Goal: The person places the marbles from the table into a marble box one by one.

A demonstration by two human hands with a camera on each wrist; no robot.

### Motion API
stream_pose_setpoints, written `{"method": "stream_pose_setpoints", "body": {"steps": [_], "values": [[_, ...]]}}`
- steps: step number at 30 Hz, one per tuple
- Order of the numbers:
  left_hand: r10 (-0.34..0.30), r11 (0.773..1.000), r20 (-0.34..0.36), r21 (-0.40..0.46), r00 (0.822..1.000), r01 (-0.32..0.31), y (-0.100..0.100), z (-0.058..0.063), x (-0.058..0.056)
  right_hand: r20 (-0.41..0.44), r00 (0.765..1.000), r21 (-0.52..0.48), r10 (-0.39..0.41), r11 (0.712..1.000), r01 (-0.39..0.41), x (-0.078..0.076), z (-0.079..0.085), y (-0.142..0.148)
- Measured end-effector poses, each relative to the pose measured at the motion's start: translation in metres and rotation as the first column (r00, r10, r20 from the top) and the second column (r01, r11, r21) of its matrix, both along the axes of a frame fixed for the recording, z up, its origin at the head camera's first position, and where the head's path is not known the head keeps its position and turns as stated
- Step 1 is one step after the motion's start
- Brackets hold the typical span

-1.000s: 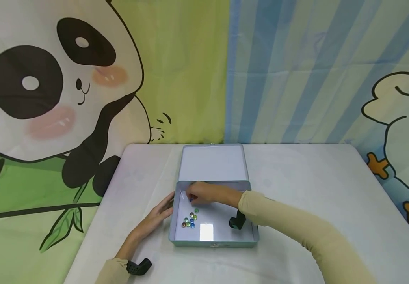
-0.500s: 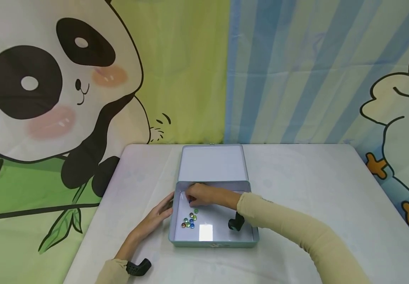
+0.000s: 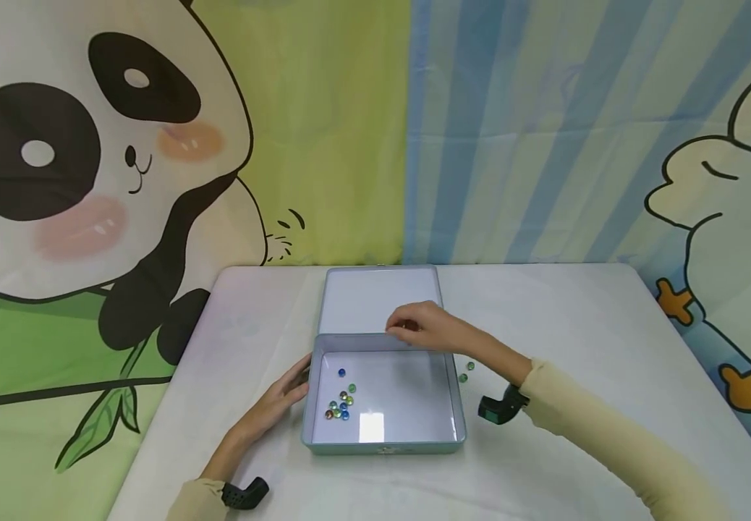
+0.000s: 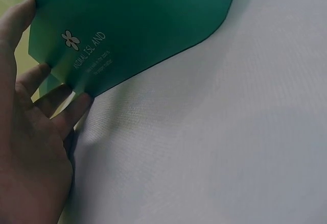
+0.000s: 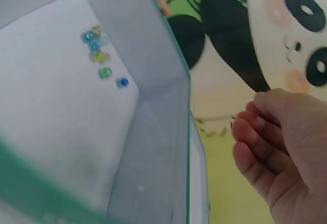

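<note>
On a white table stands a pale green tin box (image 3: 385,449), its lid (image 3: 380,298) folded back. Inside, toward the left, lie several glass marbles (image 3: 338,414) and a separate blue marble (image 3: 341,373). My left hand (image 3: 278,401) rests its extended fingers against the box's left side; in the left wrist view they touch the green side (image 4: 133,30) with its lettering. Above the box's back edge hovers my right hand (image 3: 430,329), fingers loosely bent. Nothing shows between those fingers (image 5: 253,168) in the right wrist view.
Two green marbles (image 3: 467,372) lie on the white table (image 3: 571,318) just right of the box, near the right wrist. Behind the table hangs a printed cloth (image 3: 323,130) with a panda. A black wrist camera (image 3: 502,407) sits below the right forearm.
My right hand has lifted out of the box and moved right, leaving the blue marble on its floor. Two green marbles on the table now show. The left hand keeps its place.
</note>
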State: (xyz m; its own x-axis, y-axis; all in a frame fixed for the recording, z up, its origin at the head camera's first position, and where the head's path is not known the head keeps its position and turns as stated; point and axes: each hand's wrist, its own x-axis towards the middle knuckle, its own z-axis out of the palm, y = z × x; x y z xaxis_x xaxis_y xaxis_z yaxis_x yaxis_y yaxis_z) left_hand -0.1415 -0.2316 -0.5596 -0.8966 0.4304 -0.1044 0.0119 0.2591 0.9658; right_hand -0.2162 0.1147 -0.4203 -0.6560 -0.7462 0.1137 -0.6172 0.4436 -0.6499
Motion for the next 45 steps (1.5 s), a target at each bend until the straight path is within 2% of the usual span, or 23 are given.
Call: {"method": "stream_pose_setpoints", "body": {"steps": [2,4,8,11,14,18,25,29,35,39,45], "values": [[0.0,1.0,0.002,-0.003,1.0,0.0,-0.001,0.0,0.0,0.0,0.995,-0.063,-0.095,0.993,0.095,0.004,-0.001,0.025],[-0.007,1.0,0.005,-0.003,1.0,0.007,-0.001,0.0,0.0,0.016,0.983,-0.102,-0.183,0.978,0.184,0.008,-0.009,0.05],[0.01,1.0,0.018,-0.002,1.0,-0.01,-0.004,0.0,0.001,0.008,0.955,-0.071,-0.296,0.953,0.296,0.017,-0.037,0.089],[0.022,1.0,0.02,0.007,1.0,-0.022,-0.005,0.0,0.001,-0.023,0.953,-0.033,-0.301,0.953,0.301,0.022,-0.062,0.11],[0.017,1.0,0.018,0.01,1.0,-0.017,-0.004,0.001,0.001,-0.051,0.965,-0.02,-0.258,0.966,0.257,0.026,-0.082,0.122],[0.018,1.0,0.023,0.008,1.0,-0.018,-0.003,0.001,0.001,-0.081,0.975,0.004,-0.209,0.978,0.21,0.03,-0.096,0.126],[0.001,1.0,0.013,0.001,1.0,-0.001,-0.001,0.001,0.0,-0.149,0.956,0.108,-0.253,0.957,0.27,0.033,-0.101,0.123],[0.004,1.0,0.021,-0.009,1.0,-0.004,0.0,0.0,0.0,-0.16,0.951,0.144,-0.264,0.947,0.287,0.034,-0.103,0.122],[0.003,1.0,0.013,-0.005,1.0,-0.002,0.0,0.001,0.0,-0.172,0.951,0.149,-0.258,0.947,0.284,0.034,-0.105,0.123],[-0.003,1.0,0.006,0.001,1.0,0.003,0.0,-0.001,0.0,-0.172,0.946,0.147,-0.274,0.943,0.3,0.032,-0.099,0.123],[0.003,1.0,0.01,-0.005,1.0,-0.003,0.0,-0.001,-0.001,-0.202,0.939,0.034,-0.28,0.956,0.293,0.026,-0.079,0.124]]}}
